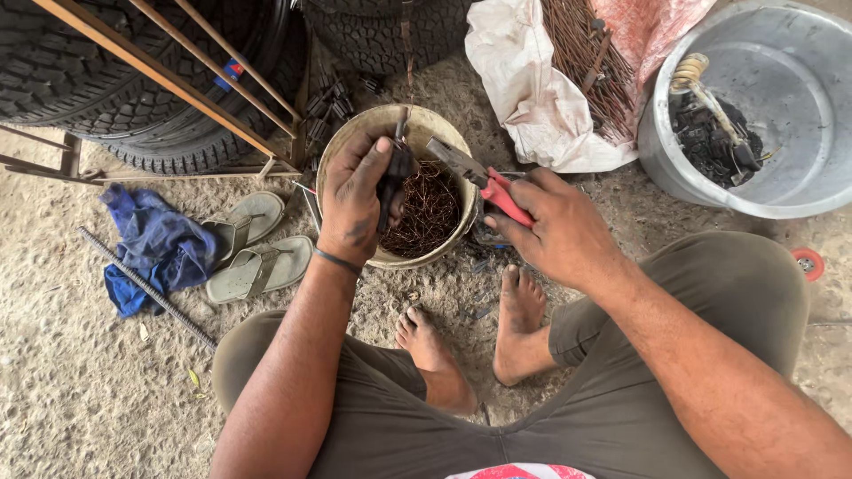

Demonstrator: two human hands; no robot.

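Left hand: our left hand (pixel 353 197) closes around a small dark metal piece (pixel 393 177) and holds it over the round tan bowl (pixel 353 133).
Right hand: our right hand (pixel 555 229) clamps the red handles of a pair of pliers (pixel 479 178), whose grey nose points toward the dark piece; the two hands sit close together but do not touch.
Bowl: it stands on the ground just past our bare feet (pixel 479 333) and is filled with a tangle of thin, rusty brown wire bits (pixel 430 211).
Behind the bowl: heavy black tyres (pixel 133 80) with deep tread, crossed by rusted steel bars (pixel 169 75); small dark metal pieces (pixel 330 106) lie at their base.
To the left: a crumpled blue cloth (pixel 151 248), a ribbed steel rod (pixel 146 288) laid across it, and a pair of worn grey sandals (pixel 253 248).
To the right: a white sack (pixel 532 98) spilling straight rusty wire lengths (pixel 581 58), beside a grey plastic tub (pixel 790 106) holding dark scraps and a coil of pale cord.
Ground: rough, sandy concrete (pixel 71 381), gritty and scattered with debris; a small red disc (pixel 808 263) lies near our right knee.
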